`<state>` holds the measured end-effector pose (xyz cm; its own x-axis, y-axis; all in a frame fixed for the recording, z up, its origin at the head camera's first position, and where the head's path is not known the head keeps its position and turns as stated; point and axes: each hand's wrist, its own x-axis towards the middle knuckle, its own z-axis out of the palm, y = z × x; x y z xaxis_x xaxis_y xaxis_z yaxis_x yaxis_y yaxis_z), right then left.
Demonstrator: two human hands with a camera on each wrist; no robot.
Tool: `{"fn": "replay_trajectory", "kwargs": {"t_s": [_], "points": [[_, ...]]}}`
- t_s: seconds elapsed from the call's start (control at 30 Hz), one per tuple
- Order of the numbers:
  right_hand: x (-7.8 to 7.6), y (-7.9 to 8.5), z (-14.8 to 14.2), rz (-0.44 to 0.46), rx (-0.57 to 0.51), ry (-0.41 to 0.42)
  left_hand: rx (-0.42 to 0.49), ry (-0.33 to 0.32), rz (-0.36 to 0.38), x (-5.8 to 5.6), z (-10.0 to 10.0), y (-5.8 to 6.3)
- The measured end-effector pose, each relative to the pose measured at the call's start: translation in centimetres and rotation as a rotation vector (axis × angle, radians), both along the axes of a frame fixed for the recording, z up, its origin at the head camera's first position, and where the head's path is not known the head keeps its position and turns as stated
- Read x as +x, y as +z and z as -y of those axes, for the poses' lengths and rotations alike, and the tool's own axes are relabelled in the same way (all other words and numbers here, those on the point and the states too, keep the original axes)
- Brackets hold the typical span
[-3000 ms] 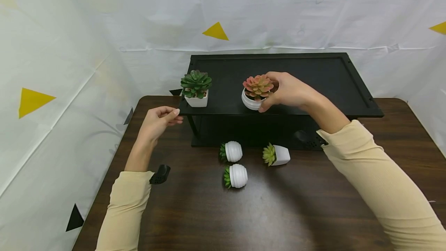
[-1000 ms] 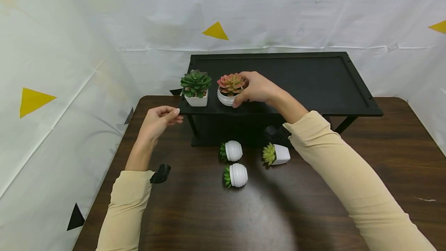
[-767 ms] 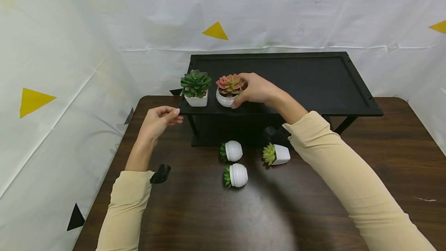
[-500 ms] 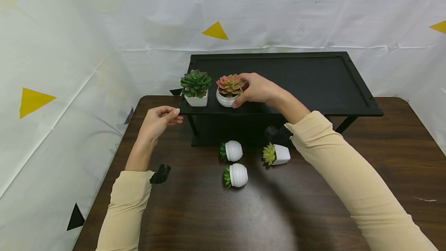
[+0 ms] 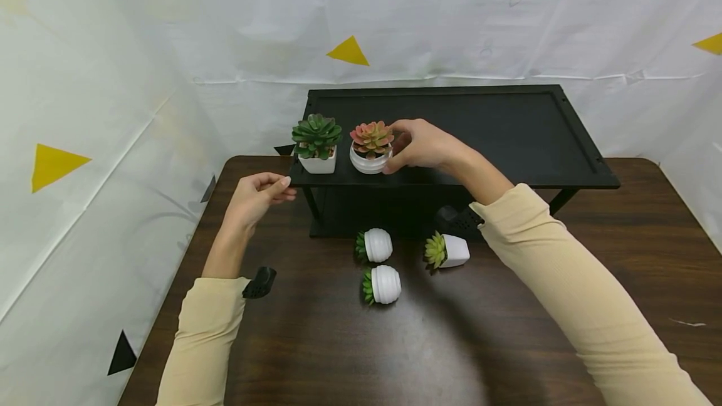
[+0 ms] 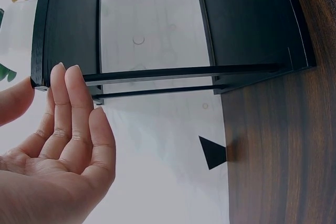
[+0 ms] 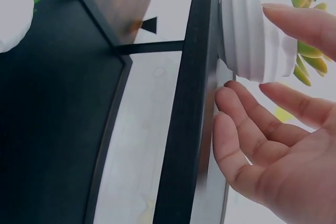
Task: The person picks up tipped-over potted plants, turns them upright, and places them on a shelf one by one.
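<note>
A brown table (image 5: 451, 349) is topped by a black shelf (image 5: 479, 124), whose near left corner is pinched by the left hand (image 5: 254, 199); the right hand (image 5: 425, 145) is held well apart; a dark green succulent (image 5: 317, 133) is stood on the shelf's top; beside it a pink succulent (image 5: 371, 138) is stood upright, flanked by the right thumb and forefinger, though whether it is gripped cannot be told; before the shelf, two round-potted plants (image 5: 378, 245) (image 5: 386, 284) and a square-potted plant (image 5: 455, 250) are laid sideways.
</note>
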<state>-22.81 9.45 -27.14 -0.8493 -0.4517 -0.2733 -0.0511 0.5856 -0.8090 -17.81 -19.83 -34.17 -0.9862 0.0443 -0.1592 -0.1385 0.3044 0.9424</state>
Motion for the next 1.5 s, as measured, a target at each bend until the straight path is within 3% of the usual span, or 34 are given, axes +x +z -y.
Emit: {"fn": "replay_trajectory", "kwargs": {"t_s": [0.7,1.5], "points": [[1.8,0.6,-2.1,-0.037,-0.026,-0.013,0.004,0.005,-0.007,0.0,0.1,-0.2],[3.3,0.1,-4.2,-0.069,-0.089,0.004,0.015,0.005,-0.005,0.0,0.2,-0.3]]}}
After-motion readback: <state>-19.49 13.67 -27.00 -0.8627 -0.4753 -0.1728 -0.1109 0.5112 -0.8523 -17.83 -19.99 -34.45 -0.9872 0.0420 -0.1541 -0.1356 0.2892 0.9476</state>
